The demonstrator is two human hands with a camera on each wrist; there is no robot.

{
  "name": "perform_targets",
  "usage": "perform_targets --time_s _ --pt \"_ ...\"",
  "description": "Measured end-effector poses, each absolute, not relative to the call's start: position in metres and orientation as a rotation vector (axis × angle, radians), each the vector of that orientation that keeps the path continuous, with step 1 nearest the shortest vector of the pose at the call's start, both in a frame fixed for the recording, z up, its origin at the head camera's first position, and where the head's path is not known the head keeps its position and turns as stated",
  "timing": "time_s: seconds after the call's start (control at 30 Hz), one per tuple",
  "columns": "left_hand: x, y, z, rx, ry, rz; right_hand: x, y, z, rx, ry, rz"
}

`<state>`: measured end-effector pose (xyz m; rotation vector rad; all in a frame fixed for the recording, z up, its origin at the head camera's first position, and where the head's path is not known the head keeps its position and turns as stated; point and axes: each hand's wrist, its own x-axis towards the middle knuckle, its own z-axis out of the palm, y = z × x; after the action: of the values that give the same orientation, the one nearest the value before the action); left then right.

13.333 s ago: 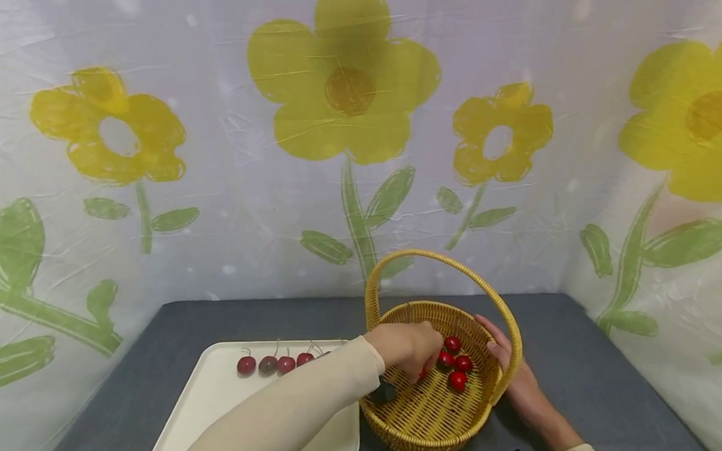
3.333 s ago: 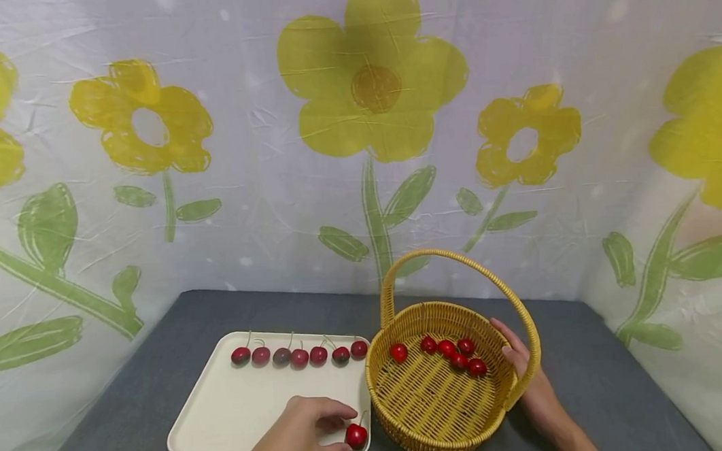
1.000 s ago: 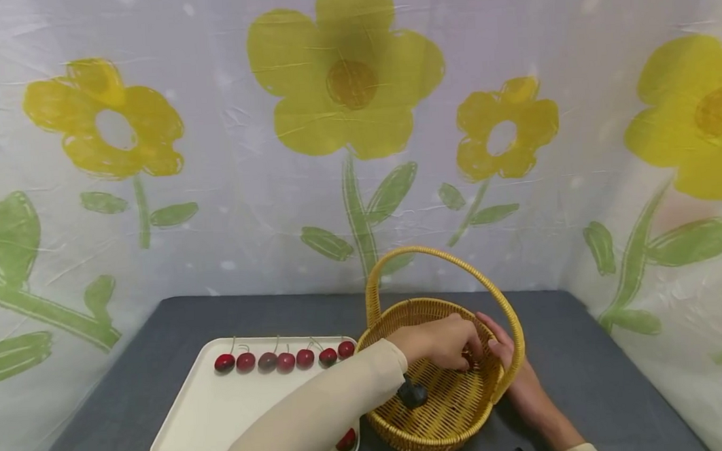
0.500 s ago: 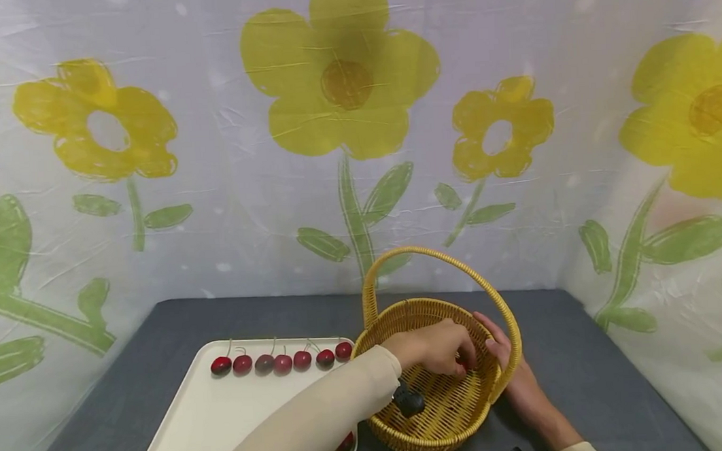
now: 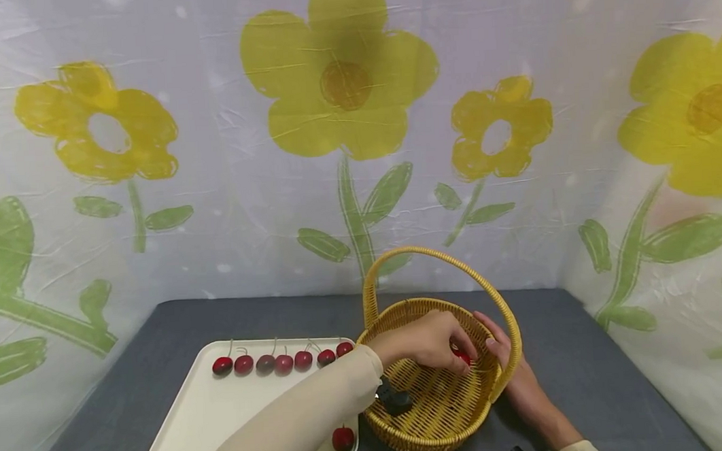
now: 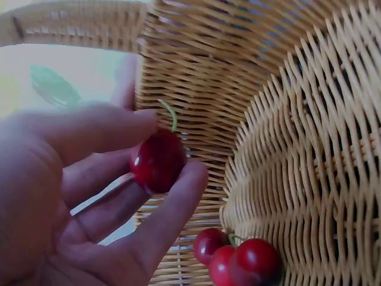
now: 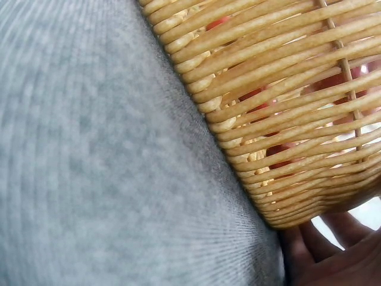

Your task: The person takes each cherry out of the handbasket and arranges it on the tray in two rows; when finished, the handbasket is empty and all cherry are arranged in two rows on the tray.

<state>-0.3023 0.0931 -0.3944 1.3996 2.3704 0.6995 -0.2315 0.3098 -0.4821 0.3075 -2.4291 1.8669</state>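
In the head view my left hand (image 5: 433, 341) reaches into the yellow wicker basket (image 5: 428, 447) and pinches a red cherry (image 5: 462, 355). The left wrist view shows this cherry (image 6: 158, 161), with a short green stem, between thumb and fingers. Several more cherries (image 6: 256, 262) lie on the basket's floor below it; the hand hides them in the head view. My right hand (image 5: 518, 374) holds the basket's right side, thumb at the rim. In the right wrist view its fingers (image 7: 333, 238) show beyond the woven wall (image 7: 286, 119). The basket leans slightly.
Left of the basket lies a cream tray (image 5: 224, 423). A row of several cherries (image 5: 284, 364) runs along its far edge; a single cherry (image 5: 343, 439) sits at its near right corner. A black camera (image 5: 397, 401) is on my left wrist. A grey cloth (image 5: 267, 312) covers the table.
My left hand set a cherry at the tray's near right corner, then returned to the basket and took another, now raised slightly. The right hand has stayed on the basket.
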Motion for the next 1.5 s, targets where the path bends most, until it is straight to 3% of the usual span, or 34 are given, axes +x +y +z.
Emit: perform_targets --time_s 0.23,0.4,0.63,0.83,1.17,1.5 --pt "-0.284 0.063 -0.372 1.38 2.324 0.81 -0.231 0.308 -0.482 0.283 -2.433 1.893" --pt "-0.254 0.035 -0.362 1.279 2.342 1.029 -0.23 0.307 -0.482 0.271 -2.431 1.878" --pt "-0.197 -0.021 -0.384 1.14 2.186 1.47 -0.227 0.306 -0.48 0.304 -2.4 1.879" --pt "-0.168 -0.078 -0.403 0.932 2.122 1.659 -0.228 0.307 -0.48 0.339 -2.402 1.872" --pt "-0.146 -0.141 -0.413 0.753 2.204 1.702 -0.227 0.306 -0.478 0.331 -2.42 1.87" --pt "-0.143 -0.171 -0.435 0.503 2.251 1.701 -0.229 0.308 -0.48 0.309 -2.444 1.859"
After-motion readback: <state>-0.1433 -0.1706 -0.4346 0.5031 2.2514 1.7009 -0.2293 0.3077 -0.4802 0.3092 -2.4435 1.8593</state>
